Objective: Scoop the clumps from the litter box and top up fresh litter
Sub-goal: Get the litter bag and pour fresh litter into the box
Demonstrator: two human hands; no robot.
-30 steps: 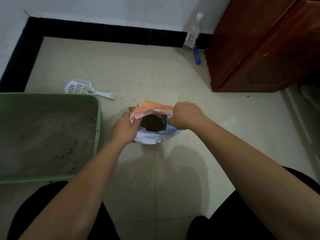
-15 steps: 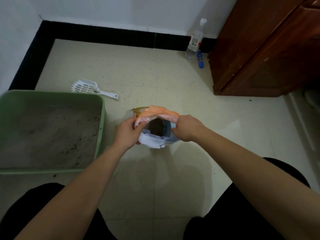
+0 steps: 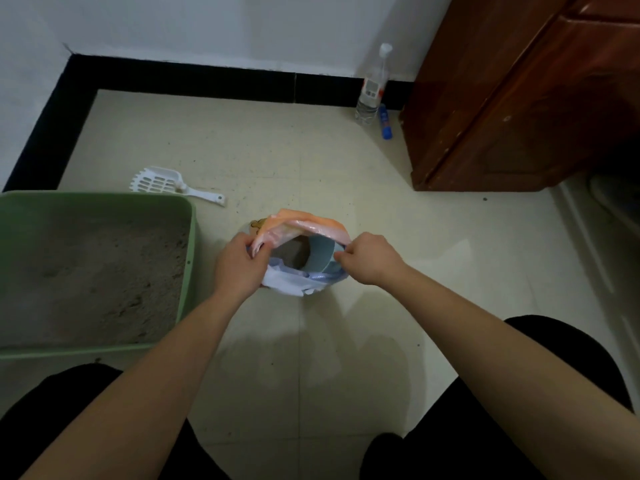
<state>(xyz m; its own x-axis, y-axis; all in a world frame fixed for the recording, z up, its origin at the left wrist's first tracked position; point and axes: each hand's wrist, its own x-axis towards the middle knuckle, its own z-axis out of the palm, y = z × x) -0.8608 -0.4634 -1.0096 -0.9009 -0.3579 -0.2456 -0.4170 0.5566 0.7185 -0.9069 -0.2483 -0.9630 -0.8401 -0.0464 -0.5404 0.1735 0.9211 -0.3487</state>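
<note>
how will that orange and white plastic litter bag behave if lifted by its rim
Probably floppy: the orange and white plastic litter bag creases where the left hand and right hand pinch it. Likely bottom-heavy, since grey litter sits inside. May slump if released.

Lose left side of litter box (image 3: 104, 199) past frame edge; cannot pick out single clumps in the dim grey fill. Cannot see fingertips of left hand (image 3: 239, 266), buried in a fold at rim of bag (image 3: 294, 285); same for right hand (image 3: 369, 259), fingertips curled under at opposite rim. Cannot see bag sides behind both hands. See only part of blue container (image 3: 320, 254) inside the mouth, partly under the orange flap. Cannot read label on bottle (image 3: 372, 88): too small. Cannot identify blue item (image 3: 385, 123) beside it. Lose cabinet (image 3: 519, 98) past top and right edges. Cannot resolve dark shape (image 3: 616, 202) at far right edge.
</note>
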